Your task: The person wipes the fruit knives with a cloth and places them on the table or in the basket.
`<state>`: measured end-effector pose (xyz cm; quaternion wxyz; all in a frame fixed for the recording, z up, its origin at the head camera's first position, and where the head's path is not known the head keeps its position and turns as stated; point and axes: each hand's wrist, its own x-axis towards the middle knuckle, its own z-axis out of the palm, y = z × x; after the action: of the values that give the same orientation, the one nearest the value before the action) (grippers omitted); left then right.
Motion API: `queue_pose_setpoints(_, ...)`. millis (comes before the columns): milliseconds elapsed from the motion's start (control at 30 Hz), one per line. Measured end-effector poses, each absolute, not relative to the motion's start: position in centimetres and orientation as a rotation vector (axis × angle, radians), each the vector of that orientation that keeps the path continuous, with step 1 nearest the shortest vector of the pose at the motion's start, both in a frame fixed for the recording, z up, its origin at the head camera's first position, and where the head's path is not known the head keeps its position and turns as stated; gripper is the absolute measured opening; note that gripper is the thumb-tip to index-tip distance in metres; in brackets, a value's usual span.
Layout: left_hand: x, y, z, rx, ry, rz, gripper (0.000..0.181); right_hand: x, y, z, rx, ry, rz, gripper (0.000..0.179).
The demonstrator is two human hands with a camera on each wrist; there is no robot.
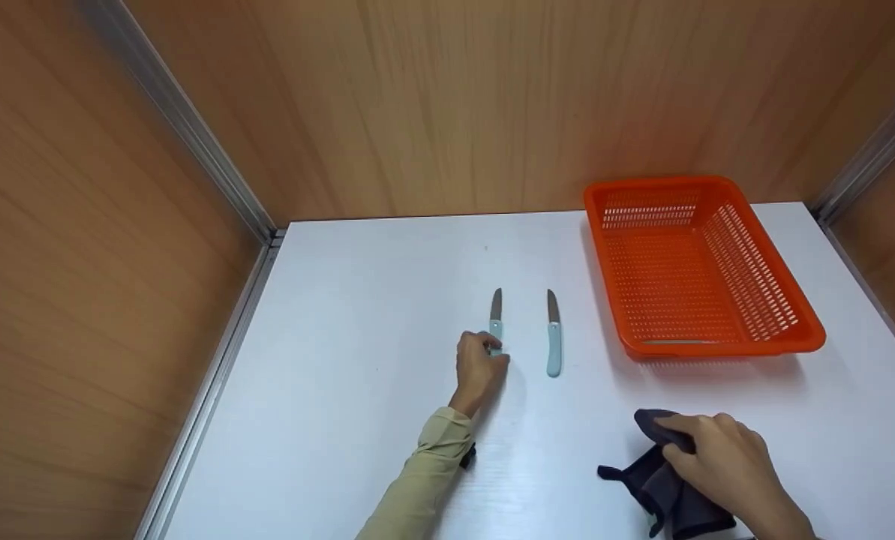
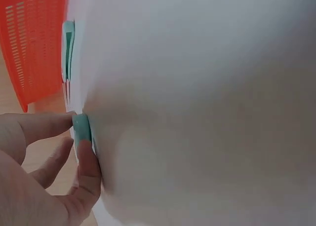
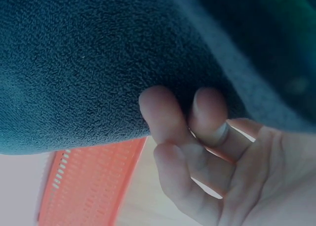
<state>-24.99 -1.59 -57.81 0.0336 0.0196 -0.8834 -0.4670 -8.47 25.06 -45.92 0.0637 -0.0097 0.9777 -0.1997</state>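
My left hand [image 1: 481, 366] pinches the light-blue handle of a small knife [image 1: 497, 306] lying on the white table, its blade toward the back wall. In the left wrist view, thumb and fingers stand on both sides of that handle [image 2: 81, 128]. A second, matching knife [image 1: 554, 349] lies to its right, roughly parallel. My right hand [image 1: 725, 461] grips a dark grey cloth [image 1: 661, 480] near the table's front right. In the right wrist view its curled fingers [image 3: 163, 114] press into the cloth's textured fabric [image 3: 84, 63]. A bit of green shows at the cloth's lower edge; what it is stays unclear.
An orange perforated basket [image 1: 618, 300] stands at the back right, with a thin pale object [image 1: 676, 342] near its front wall. Wooden panels [image 1: 432, 112] rise behind and at both sides of the table [image 1: 327, 315]. A small black object [image 1: 468, 456] shows beside the left sleeve.
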Motion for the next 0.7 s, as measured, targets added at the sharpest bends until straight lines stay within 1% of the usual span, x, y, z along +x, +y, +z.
queue_pose_setpoints(100,-25.16,-1.66,-57.91,0.035,-2.729,-1.387,0.012,-8.41,25.09,-45.94,-0.023,2.944,-0.597,0.030)
queue_pose_setpoints(200,-25.22,-1.72,-57.89,0.011,-2.736,-1.351,0.013,-8.36,25.14,-45.97,-0.023,2.940,-0.593,0.029)
queue_pose_setpoints(433,-25.27,-1.94,-57.77,0.054,-2.732,-1.377,0.022,-8.36,25.04,-46.02,-0.013,2.922,-0.593,0.030)
queue_pose_setpoints(700,-25.04,-1.93,-57.63,0.104,-2.750,-1.428,0.026,-8.59,25.03,-46.15,-0.001,2.885,-0.601,0.030)
